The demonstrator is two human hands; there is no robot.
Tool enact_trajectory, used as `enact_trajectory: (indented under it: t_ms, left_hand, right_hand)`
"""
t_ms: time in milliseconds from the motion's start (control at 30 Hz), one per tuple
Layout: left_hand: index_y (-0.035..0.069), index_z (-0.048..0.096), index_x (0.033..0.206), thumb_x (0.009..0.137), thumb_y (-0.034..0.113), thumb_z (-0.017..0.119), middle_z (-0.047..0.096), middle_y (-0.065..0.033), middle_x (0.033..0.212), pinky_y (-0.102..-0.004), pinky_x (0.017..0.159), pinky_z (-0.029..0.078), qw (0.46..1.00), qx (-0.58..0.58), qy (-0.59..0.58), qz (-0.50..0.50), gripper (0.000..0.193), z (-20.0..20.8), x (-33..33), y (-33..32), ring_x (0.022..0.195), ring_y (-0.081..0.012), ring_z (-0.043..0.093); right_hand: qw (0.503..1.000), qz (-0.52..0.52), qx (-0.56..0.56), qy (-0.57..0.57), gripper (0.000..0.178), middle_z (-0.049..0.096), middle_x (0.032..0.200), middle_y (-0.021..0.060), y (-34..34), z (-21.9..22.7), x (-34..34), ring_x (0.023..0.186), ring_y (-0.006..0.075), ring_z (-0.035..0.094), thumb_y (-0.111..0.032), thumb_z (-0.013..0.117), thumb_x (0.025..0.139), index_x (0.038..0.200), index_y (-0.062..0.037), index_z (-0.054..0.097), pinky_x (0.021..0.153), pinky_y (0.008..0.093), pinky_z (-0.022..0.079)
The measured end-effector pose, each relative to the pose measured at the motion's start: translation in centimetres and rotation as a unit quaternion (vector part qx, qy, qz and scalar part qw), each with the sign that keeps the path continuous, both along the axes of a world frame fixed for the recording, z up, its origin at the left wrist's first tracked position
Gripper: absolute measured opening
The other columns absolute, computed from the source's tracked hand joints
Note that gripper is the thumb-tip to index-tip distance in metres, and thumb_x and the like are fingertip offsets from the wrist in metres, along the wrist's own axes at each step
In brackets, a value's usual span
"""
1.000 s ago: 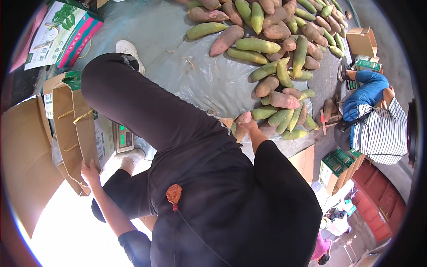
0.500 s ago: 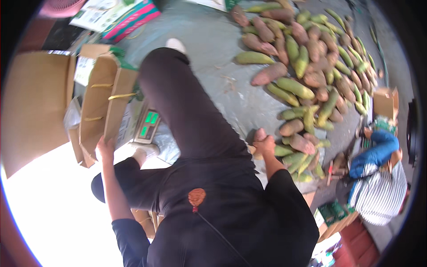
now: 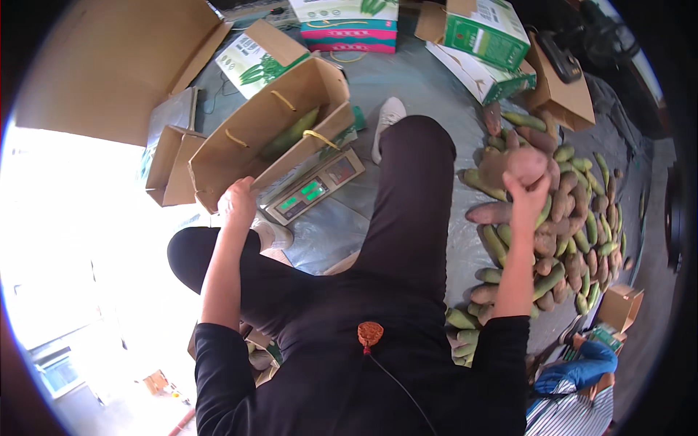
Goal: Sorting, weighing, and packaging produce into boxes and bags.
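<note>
My left hand (image 3: 238,205) grips the near edge of an open cardboard box (image 3: 211,171) with yellow cord handles. The box is at a digital scale (image 3: 340,174) with green lit digits; how it rests there is partly hidden. Inside the box lies a long green root vegetable (image 3: 292,135). On the right, my right hand (image 3: 531,195) is closed round a thick pinkish-brown root vegetable (image 3: 526,165), raised over a pile of similar brown and green root vegetables (image 3: 574,236). Its fingers are partly hidden behind the held piece.
A large brown carton (image 3: 109,69) stands at the far left. Printed boxes (image 3: 349,36) and a green-and-white box (image 3: 487,33) stand at the back. My white shoe (image 3: 390,116) is beside the scale. A person in blue trousers (image 3: 578,370) sits at the lower right.
My right hand has lifted the brown root vegetable forward from the near end of the pile. The view has turned, showing the box's inside. My left hand stays on the box edge.
</note>
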State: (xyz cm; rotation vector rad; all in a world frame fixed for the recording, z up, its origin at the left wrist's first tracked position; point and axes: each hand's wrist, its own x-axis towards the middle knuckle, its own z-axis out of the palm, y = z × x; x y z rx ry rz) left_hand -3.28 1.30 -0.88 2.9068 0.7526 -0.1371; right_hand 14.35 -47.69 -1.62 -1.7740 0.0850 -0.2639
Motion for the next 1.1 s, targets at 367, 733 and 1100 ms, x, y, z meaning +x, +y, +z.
enact_trajectory:
  t_ms: [367, 733, 1100]
  left_hand:
    - [0.011, 0.063, 0.090, 0.079, 0.008, 0.054, 0.063, -0.0092, 0.088, -0.0418, 0.075, 0.049, 1.000, 0.019, -0.004, -0.009, 0.015, 0.4, -0.2, 0.5, 0.089, -0.0301, 0.061]
    - [0.009, 0.060, 0.097, 0.079, 0.008, 0.054, 0.062, -0.0144, 0.095, -0.0447, 0.073, 0.048, 1.000, 0.022, 0.014, 0.013, 0.019, 0.5, -1.1, 1.1, 0.089, -0.0345, 0.060]
    - [0.002, 0.060, 0.093, 0.072, 0.008, 0.061, 0.063, -0.0216, 0.085, -0.0442, 0.072, 0.047, 1.000, -0.021, -0.005, -0.015, 0.022, -0.3, -0.8, 2.0, 0.083, -0.0392, 0.060]
  right_hand:
    - [0.939, 0.298, 0.165, -0.040, 0.068, 0.051, 0.104, 0.0119, 26.2, 11.9, 4.9, 0.095, 0.0195, 0.053, -0.018, 0.081, 0.056, 0.109, 0.0032, 0.044, 0.083, 0.0329, 0.045]
    - [0.897, 0.259, -0.027, 0.358, 0.080, 0.055, 0.111, 0.0263, 46.3, 2.1, -4.1, 0.105, 0.0372, 0.057, -0.025, 0.083, 0.057, 0.115, 0.0065, 0.038, 0.088, 0.0421, 0.047]
    - [0.880, 0.472, 0.045, -0.004, 0.033, 0.065, 0.084, 0.0126, 32.1, 10.6, 0.5, 0.079, 0.0182, 0.063, -0.018, 0.070, 0.074, 0.099, 0.0025, 0.060, 0.069, 0.0306, 0.049]
